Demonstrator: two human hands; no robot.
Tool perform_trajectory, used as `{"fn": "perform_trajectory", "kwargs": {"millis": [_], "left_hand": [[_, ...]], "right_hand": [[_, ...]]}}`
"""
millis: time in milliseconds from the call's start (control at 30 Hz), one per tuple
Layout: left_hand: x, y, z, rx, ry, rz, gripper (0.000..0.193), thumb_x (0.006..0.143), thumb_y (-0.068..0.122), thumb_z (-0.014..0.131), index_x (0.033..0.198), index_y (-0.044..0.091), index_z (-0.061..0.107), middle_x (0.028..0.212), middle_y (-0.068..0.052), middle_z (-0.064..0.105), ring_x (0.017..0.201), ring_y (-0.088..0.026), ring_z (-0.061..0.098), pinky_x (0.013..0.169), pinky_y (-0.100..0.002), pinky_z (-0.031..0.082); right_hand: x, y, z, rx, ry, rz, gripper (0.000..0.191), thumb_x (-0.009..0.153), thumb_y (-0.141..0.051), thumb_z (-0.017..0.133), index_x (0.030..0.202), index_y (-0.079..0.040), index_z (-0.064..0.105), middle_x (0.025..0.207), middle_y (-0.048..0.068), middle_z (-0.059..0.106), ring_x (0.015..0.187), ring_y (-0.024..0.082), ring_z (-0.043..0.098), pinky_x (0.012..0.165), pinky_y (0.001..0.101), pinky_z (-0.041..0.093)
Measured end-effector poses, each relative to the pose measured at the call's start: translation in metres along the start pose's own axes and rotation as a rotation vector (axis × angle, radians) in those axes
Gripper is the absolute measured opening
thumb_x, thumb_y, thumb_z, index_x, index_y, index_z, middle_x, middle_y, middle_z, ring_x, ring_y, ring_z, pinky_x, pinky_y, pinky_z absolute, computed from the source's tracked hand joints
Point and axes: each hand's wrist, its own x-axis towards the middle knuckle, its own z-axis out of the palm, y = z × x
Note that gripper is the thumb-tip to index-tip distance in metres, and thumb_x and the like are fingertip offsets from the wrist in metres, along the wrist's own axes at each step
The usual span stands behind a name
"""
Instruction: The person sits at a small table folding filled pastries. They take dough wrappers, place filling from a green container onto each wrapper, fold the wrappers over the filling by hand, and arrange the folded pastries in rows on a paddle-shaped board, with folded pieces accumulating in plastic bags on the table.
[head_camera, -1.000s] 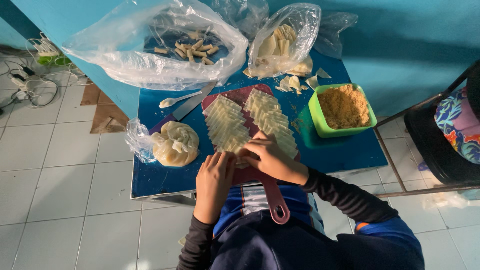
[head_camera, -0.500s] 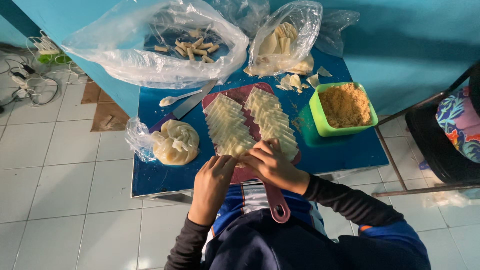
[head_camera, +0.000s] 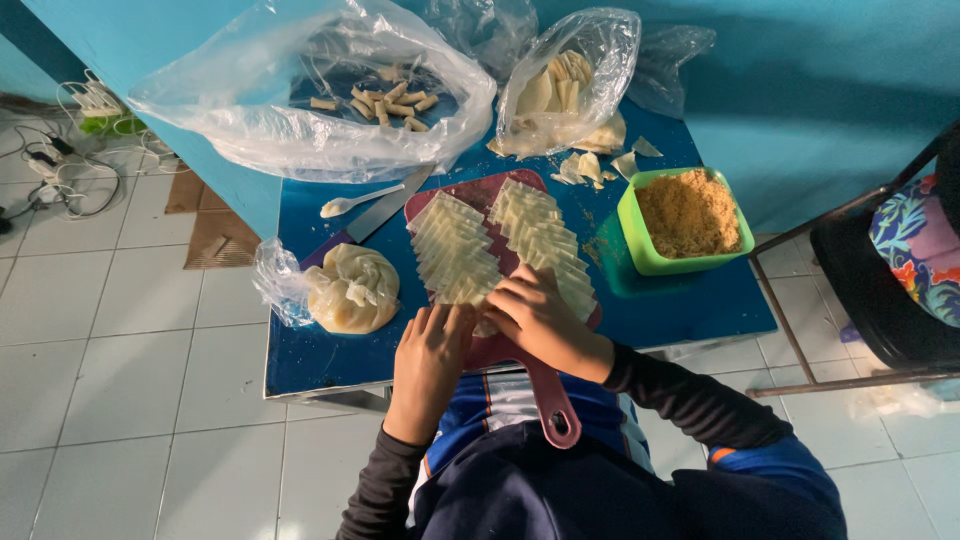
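A dark red cutting board (head_camera: 505, 355) with a handle lies on the blue table (head_camera: 330, 365). Two rows of pale square wrapper sheets (head_camera: 455, 250) are fanned out along it. My left hand (head_camera: 432, 360) rests at the near end of the left row, fingers flat on a sheet. My right hand (head_camera: 540, 315) is curled over the near end of the right row, fingertips pinching a sheet between the two rows. What lies under the fingers is hidden.
A green tub of crumbly filling (head_camera: 688, 215) stands at the right. A bagged lump of dough (head_camera: 350, 290), a knife (head_camera: 385, 205) and a white spoon (head_camera: 352, 202) lie left. Two clear bags (head_camera: 300, 90) with rolls and wrappers sit at the back. A chair (head_camera: 880, 290) stands right.
Both hands have stayed at the near end of the wrapper rows; the left hand has slid slightly nearer the right hand, and the fingers have shifted on the sheets.
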Motion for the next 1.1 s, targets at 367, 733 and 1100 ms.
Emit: {"fn": "perform_trajectory", "kwargs": {"millis": [367, 733, 1100], "left_hand": [[-0.002, 0.005, 0.002, 0.026, 0.054, 0.001, 0.021, 0.086, 0.007, 0.069, 0.106, 0.009, 0.066, 0.097, -0.006, 0.062, 0.092, -0.025, 0.061, 0.077, -0.038, 0.052], [0.001, 0.003, -0.002, -0.046, 0.015, -0.015, 0.023, 0.089, 0.008, 0.068, 0.112, 0.007, 0.065, 0.101, -0.007, 0.065, 0.092, -0.027, 0.062, 0.073, -0.037, 0.054], [0.001, 0.001, 0.0, -0.003, 0.048, -0.012, 0.016, 0.091, 0.011, 0.07, 0.106, 0.007, 0.067, 0.098, -0.006, 0.062, 0.089, -0.026, 0.062, 0.071, -0.037, 0.053]], "right_hand": [[-0.008, -0.003, -0.003, -0.361, -0.008, -0.2, 0.025, 0.084, -0.014, 0.073, 0.107, -0.006, 0.069, 0.109, 0.006, 0.063, 0.107, 0.023, 0.058, 0.091, 0.0451, 0.039], [-0.004, 0.0, 0.0, -0.187, 0.021, -0.108, 0.022, 0.087, -0.017, 0.075, 0.106, -0.008, 0.068, 0.111, 0.006, 0.064, 0.107, 0.026, 0.057, 0.091, 0.0454, 0.038], [-0.002, 0.009, 0.0, 0.042, -0.014, -0.004, 0.021, 0.087, -0.016, 0.078, 0.104, -0.009, 0.067, 0.106, 0.004, 0.067, 0.107, 0.025, 0.058, 0.096, 0.0422, 0.041]]}}
